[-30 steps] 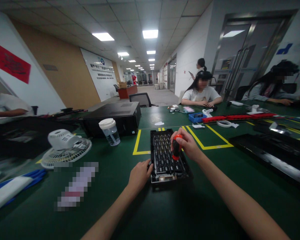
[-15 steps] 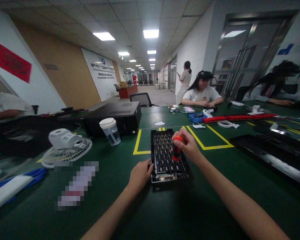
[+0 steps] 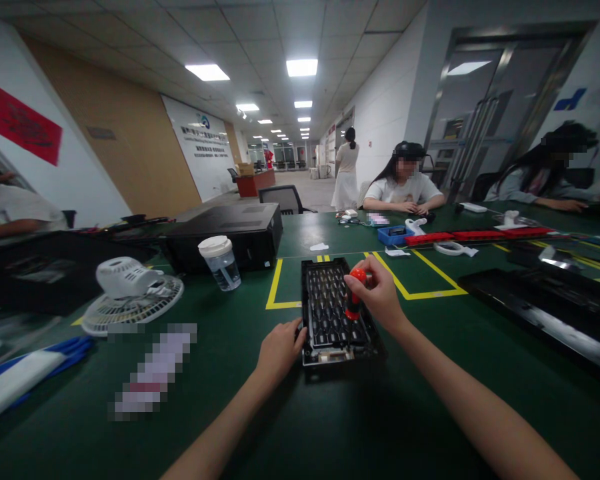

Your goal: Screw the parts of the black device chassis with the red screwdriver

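A black rectangular casing (image 3: 330, 303) with rows of rounded cells lies on the green table in front of me. My right hand (image 3: 379, 288) is closed around a red and black screwdriver (image 3: 353, 300), held upright with its tip down at the casing's near right part. My left hand (image 3: 280, 347) presses against the casing's near left edge. Its thumb lies along the side, and the other fingertips are partly hidden behind the edge. At the casing's near end sits a pale cylindrical part (image 3: 330, 357).
On the left are a white-lidded cup (image 3: 221, 263), a white fan (image 3: 130, 293) and a black computer case (image 3: 225, 230). A long black panel (image 3: 535, 313) lies at right. Beyond the casing are a blue tray (image 3: 395, 235) and a seated person (image 3: 405, 187).
My right hand and the screwdriver have shifted very slightly; the left hand keeps its hold at the casing. In the background, a standing person has moved left and turned away.
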The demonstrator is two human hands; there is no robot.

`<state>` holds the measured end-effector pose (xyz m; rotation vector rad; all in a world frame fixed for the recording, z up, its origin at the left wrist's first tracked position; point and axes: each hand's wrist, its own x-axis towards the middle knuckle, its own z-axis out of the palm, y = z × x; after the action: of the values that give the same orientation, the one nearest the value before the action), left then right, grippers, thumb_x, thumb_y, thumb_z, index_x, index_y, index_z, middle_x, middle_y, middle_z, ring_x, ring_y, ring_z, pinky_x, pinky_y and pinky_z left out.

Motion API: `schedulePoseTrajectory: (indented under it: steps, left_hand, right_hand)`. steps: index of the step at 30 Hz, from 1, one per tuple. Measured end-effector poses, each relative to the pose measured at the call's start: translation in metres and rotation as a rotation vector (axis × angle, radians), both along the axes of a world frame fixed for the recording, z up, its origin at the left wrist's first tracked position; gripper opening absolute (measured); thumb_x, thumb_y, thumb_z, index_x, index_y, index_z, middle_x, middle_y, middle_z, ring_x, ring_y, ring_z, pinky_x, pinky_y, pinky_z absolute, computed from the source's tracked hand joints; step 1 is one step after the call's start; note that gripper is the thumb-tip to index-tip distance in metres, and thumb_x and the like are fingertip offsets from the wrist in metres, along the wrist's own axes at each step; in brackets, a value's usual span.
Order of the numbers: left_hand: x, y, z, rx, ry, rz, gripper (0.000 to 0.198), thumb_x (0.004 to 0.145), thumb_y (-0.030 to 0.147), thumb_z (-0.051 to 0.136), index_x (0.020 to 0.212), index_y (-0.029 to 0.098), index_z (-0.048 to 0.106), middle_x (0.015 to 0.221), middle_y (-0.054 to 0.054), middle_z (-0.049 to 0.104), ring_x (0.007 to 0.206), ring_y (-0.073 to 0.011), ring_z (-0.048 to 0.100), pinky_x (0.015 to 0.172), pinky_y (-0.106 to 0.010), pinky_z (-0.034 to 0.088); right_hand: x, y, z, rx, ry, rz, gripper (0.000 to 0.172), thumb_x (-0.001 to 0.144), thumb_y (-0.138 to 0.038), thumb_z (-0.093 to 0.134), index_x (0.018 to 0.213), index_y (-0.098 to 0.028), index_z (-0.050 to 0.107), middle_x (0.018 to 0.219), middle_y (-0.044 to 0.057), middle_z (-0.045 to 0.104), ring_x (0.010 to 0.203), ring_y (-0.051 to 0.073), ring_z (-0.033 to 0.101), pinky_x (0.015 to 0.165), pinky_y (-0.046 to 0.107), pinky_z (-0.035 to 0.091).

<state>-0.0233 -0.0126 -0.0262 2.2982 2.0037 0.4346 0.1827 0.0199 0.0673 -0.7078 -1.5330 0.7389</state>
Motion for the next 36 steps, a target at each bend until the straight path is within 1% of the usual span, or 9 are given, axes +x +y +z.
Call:
schedulePoseTrajectory:
  steps: [4, 10, 14, 18, 24, 27, 29, 32, 36]
  left_hand:
    - [0.001, 0.0, 0.002, -0.019, -0.009, 0.008, 0.042, 0.091, 0.041, 0.03, 0.121, 0.021, 0.052, 0.111, -0.005, 0.064, 0.098, -0.0192, 0.058, 0.081, -0.03, 0.044]
    - [0.002, 0.0, 0.003, -0.035, -0.004, 0.017, 0.04, 0.091, 0.039, 0.032, 0.121, 0.022, 0.051, 0.113, -0.005, 0.063, 0.099, -0.0185, 0.057, 0.084, -0.029, 0.043]
    - [0.001, 0.0, 0.001, -0.005, 0.003, 0.005, 0.04, 0.091, 0.04, 0.031, 0.12, 0.021, 0.052, 0.11, -0.006, 0.064, 0.097, -0.0186, 0.058, 0.081, -0.029, 0.043]
    - [0.0, 0.0, 0.0, 0.002, 0.004, 0.0, 0.04, 0.091, 0.04, 0.032, 0.119, 0.021, 0.052, 0.108, -0.006, 0.065, 0.097, -0.0189, 0.058, 0.08, -0.029, 0.044]
    - [0.0, 0.0, 0.001, -0.002, -0.007, 0.002, 0.04, 0.091, 0.04, 0.031, 0.12, 0.022, 0.052, 0.11, -0.005, 0.064, 0.098, -0.019, 0.058, 0.081, -0.029, 0.044]
    - [0.0, 0.0, 0.002, -0.007, -0.01, 0.006, 0.04, 0.091, 0.04, 0.032, 0.12, 0.022, 0.052, 0.11, -0.005, 0.064, 0.098, -0.019, 0.058, 0.081, -0.029, 0.044]
    - [0.0, 0.0, 0.002, -0.009, -0.012, 0.008, 0.04, 0.091, 0.04, 0.032, 0.12, 0.022, 0.052, 0.11, -0.005, 0.064, 0.098, -0.0191, 0.058, 0.081, -0.029, 0.044]
    - [0.001, 0.0, 0.003, -0.019, -0.015, 0.011, 0.04, 0.091, 0.04, 0.032, 0.12, 0.022, 0.052, 0.11, -0.006, 0.064, 0.098, -0.0186, 0.058, 0.081, -0.028, 0.043]
    - [0.001, 0.0, 0.004, -0.034, -0.014, 0.018, 0.04, 0.091, 0.04, 0.032, 0.12, 0.022, 0.052, 0.112, -0.005, 0.063, 0.099, -0.0186, 0.057, 0.082, -0.028, 0.043]
  right_hand:
    - [-0.002, -0.003, 0.002, 0.041, -0.037, -0.095, 0.021, 0.072, -0.025, 0.065, 0.069, -0.019, 0.045, 0.061, -0.005, 0.044, 0.048, 0.008, 0.044, 0.041, 0.019, 0.036]
    - [-0.005, -0.008, 0.003, 0.053, -0.045, -0.15, 0.022, 0.072, -0.025, 0.065, 0.069, -0.019, 0.044, 0.057, -0.006, 0.041, 0.047, 0.008, 0.041, 0.042, 0.019, 0.033]
    - [-0.007, -0.01, 0.001, 0.041, -0.047, -0.171, 0.022, 0.074, -0.026, 0.063, 0.071, -0.02, 0.043, 0.056, -0.006, 0.04, 0.046, 0.007, 0.04, 0.042, 0.019, 0.032]
    - [-0.009, -0.011, -0.001, 0.064, -0.053, -0.223, 0.023, 0.075, -0.029, 0.063, 0.071, -0.019, 0.042, 0.056, -0.007, 0.04, 0.046, 0.007, 0.039, 0.042, 0.019, 0.031]
    - [-0.013, -0.013, -0.003, 0.109, -0.025, -0.275, 0.018, 0.077, -0.029, 0.061, 0.076, -0.019, 0.046, 0.062, -0.005, 0.046, 0.05, 0.009, 0.044, 0.047, 0.02, 0.035]
    - [-0.012, -0.014, -0.002, 0.143, -0.048, -0.299, 0.013, 0.078, -0.027, 0.059, 0.078, -0.02, 0.048, 0.067, -0.002, 0.052, 0.057, 0.011, 0.049, 0.055, 0.023, 0.04]
    - [-0.01, -0.014, 0.0, 0.166, -0.086, -0.293, 0.009, 0.079, -0.026, 0.057, 0.081, -0.02, 0.05, 0.069, -0.001, 0.056, 0.062, 0.013, 0.053, 0.061, 0.026, 0.042]
    - [-0.006, -0.012, 0.001, 0.168, -0.131, -0.212, 0.006, 0.082, -0.026, 0.052, 0.083, -0.02, 0.053, 0.068, -0.001, 0.059, 0.064, 0.015, 0.056, 0.065, 0.028, 0.043]
    - [-0.004, -0.009, 0.001, 0.106, -0.131, -0.099, 0.013, 0.082, -0.032, 0.053, 0.082, -0.02, 0.054, 0.061, -0.002, 0.055, 0.054, 0.013, 0.051, 0.056, 0.026, 0.041]
